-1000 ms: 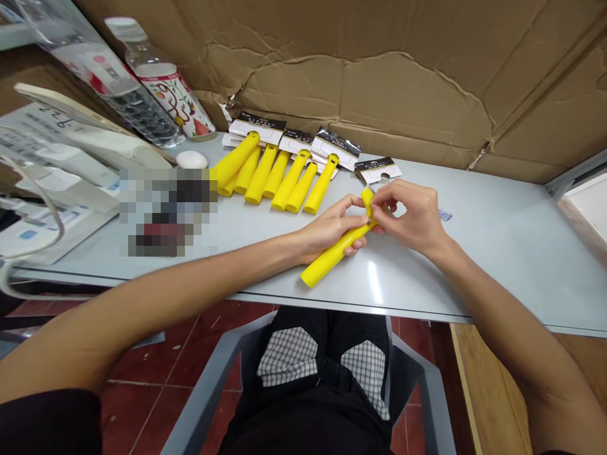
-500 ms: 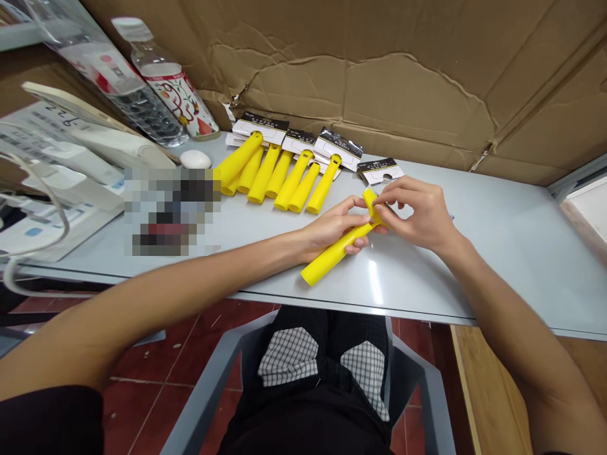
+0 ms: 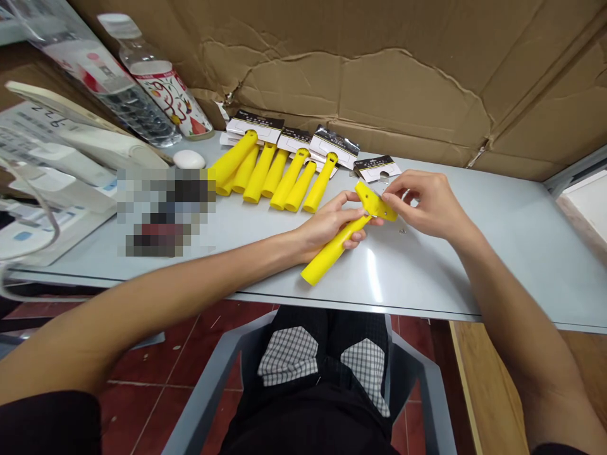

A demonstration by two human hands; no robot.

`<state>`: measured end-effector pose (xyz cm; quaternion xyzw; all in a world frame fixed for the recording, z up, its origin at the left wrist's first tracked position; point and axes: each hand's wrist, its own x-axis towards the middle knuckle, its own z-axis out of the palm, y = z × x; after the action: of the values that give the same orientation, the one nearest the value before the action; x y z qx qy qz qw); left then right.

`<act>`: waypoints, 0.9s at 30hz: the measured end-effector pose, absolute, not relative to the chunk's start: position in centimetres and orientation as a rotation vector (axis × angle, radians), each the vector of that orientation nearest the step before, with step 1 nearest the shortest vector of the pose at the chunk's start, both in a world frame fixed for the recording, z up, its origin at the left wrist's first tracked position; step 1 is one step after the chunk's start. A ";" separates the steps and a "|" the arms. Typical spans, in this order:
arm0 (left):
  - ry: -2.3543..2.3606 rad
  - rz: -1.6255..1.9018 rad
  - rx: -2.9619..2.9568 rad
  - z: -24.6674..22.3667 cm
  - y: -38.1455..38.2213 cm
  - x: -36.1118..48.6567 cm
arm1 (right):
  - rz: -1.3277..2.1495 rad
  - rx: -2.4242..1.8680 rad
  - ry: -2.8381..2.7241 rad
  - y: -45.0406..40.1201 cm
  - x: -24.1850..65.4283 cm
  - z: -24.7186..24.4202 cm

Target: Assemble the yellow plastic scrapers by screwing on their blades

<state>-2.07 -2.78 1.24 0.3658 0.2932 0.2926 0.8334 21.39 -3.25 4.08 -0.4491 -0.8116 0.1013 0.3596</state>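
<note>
My left hand point(image 3: 327, 229) is closed around a yellow tool with a tubular handle point(image 3: 331, 256) and a flat crosswise head with small holes point(image 3: 374, 202). Its open tube end points down towards the table's front edge. My right hand point(image 3: 422, 203) is at the right side of the head, thumb and fingertips pinched together; whatever is between them is too small to make out. Small metal bits point(image 3: 403, 231) lie on the table under that hand. Behind the tool is a black-and-white card point(image 3: 378, 169) with a notch.
Several yellow handles point(image 3: 284, 183) with packaging cards point(image 3: 256, 122) lie along the cardboard wall point(image 3: 379, 88). On the left are two plastic bottles point(image 3: 165, 88), a white oval object point(image 3: 188, 159), white devices with cables point(image 3: 104, 148) and a blurred-out patch point(image 3: 165, 212).
The tool's head has turned so its flat, holed face shows. My right hand has shifted slightly right, off the middle of the head. The left hand keeps its hold.
</note>
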 end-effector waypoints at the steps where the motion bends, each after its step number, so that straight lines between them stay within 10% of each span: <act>1: 0.654 0.648 0.754 1.4 -2.8 -2.0 | 0.285 -1.195 -2.141 -3.2 22.1 4.5; 27: 0.743 0.656 0.703 1.5 -2.5 -1.9 | 0.183 -1.006 -2.314 -4.8 19.4 3.9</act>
<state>-1.85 -2.51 1.52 0.3304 0.3492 0.3080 0.8210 19.44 -4.77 3.92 -0.3793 -0.8721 0.0688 0.3013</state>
